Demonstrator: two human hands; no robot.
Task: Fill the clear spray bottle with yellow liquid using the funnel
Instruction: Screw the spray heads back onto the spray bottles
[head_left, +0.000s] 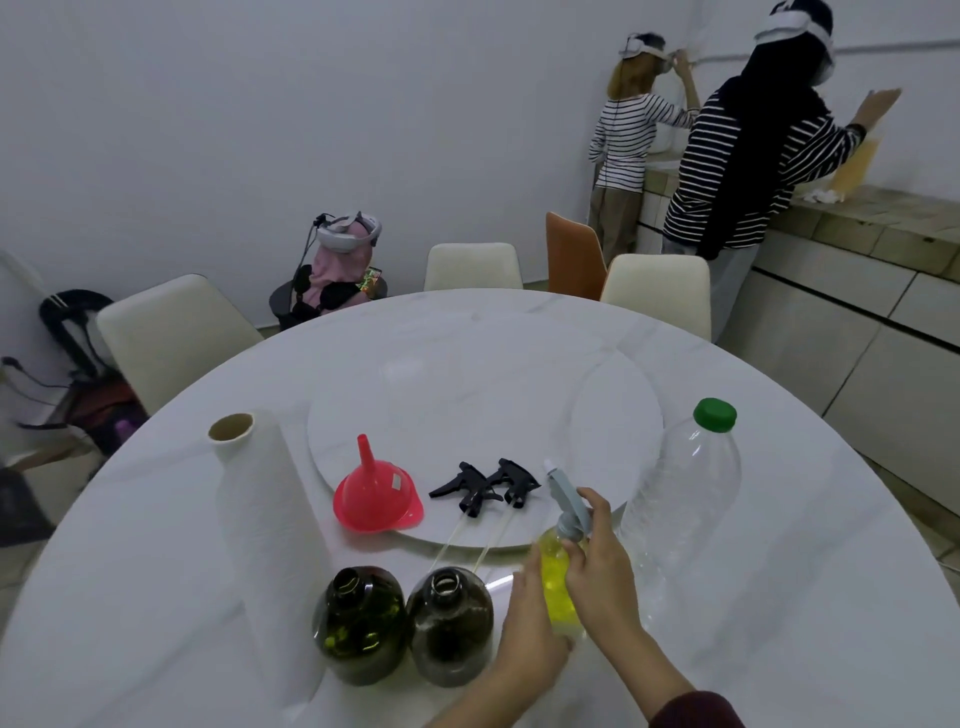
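Observation:
The clear spray bottle (555, 579) stands near the table's front edge and holds yellow liquid. My left hand (530, 618) is wrapped around its body from the left. My right hand (597, 566) grips the neck just under the grey-blue spray head (566, 499), which sits on top of the bottle. The red funnel (375, 493) lies mouth-down on the turntable, spout up, to the left of both hands. A large clear plastic bottle with a green cap (685, 483) stands just right of my hands and looks nearly empty.
Two dark open-necked bottles (363, 623) (449, 621) stand at the front left. Two black spray heads (488, 486) with tubes lie on the round turntable (483, 395). A tall paper towel roll (265, 525) stands left. Chairs ring the table; two people stand at a counter, back right.

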